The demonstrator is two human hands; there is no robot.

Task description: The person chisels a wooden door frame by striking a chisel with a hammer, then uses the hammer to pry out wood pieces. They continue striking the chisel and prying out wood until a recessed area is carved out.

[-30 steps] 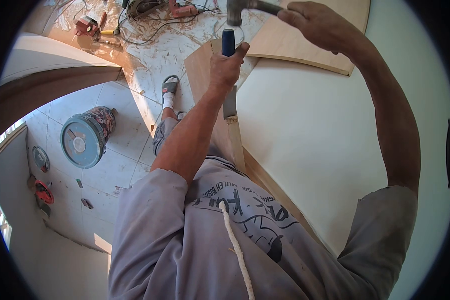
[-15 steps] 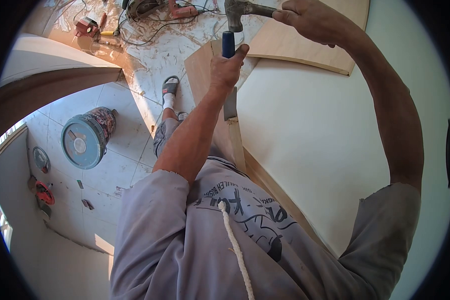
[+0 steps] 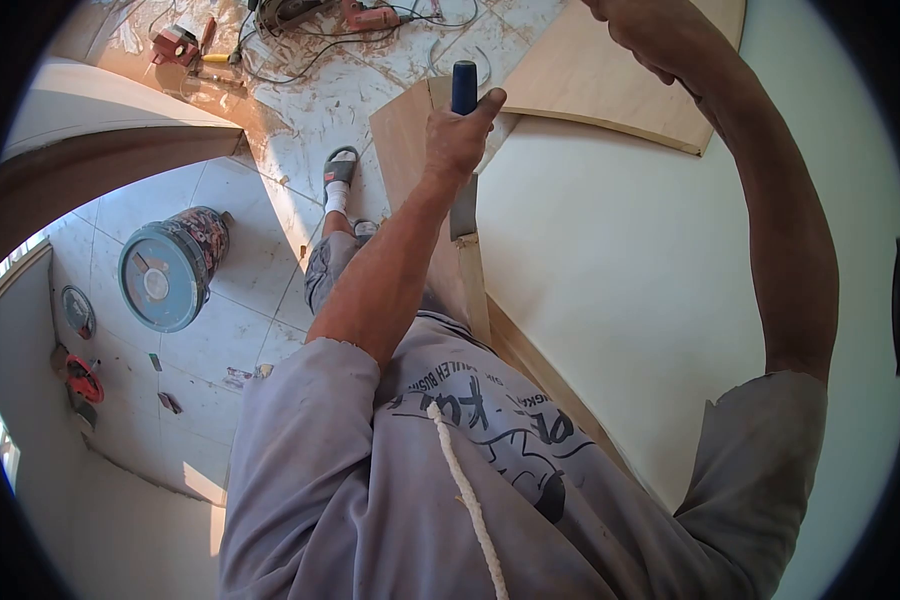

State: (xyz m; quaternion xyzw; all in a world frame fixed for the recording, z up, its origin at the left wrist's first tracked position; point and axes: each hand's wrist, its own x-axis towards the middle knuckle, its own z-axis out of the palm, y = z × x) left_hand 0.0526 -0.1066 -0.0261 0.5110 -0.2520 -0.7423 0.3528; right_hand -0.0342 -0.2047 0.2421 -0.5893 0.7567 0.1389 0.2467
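My left hand (image 3: pixel 458 140) is wrapped round the blue handle (image 3: pixel 464 88) of a tool, which stands up out of the fist. Below the hand a flat metal blade (image 3: pixel 464 207) shows against the end of a wooden strip (image 3: pixel 473 280) at the edge of a wood panel (image 3: pixel 398 130). High on the right, my right hand (image 3: pixel 660 35) is closed and partly cut off by the top edge of the view; the hammer it held is out of view.
A lidded bucket (image 3: pixel 156 277) stands on the tiled floor at left. Power tools and cables, among them a red drill (image 3: pixel 370 15), lie in wood shavings at the top. A plywood sheet (image 3: pixel 620 75) and a curved panel (image 3: pixel 120 170) are nearby.
My right hand has risen toward the top edge, and the hammer has gone out of view from above the blue handle. My left hand keeps its grip and has shifted slightly right.
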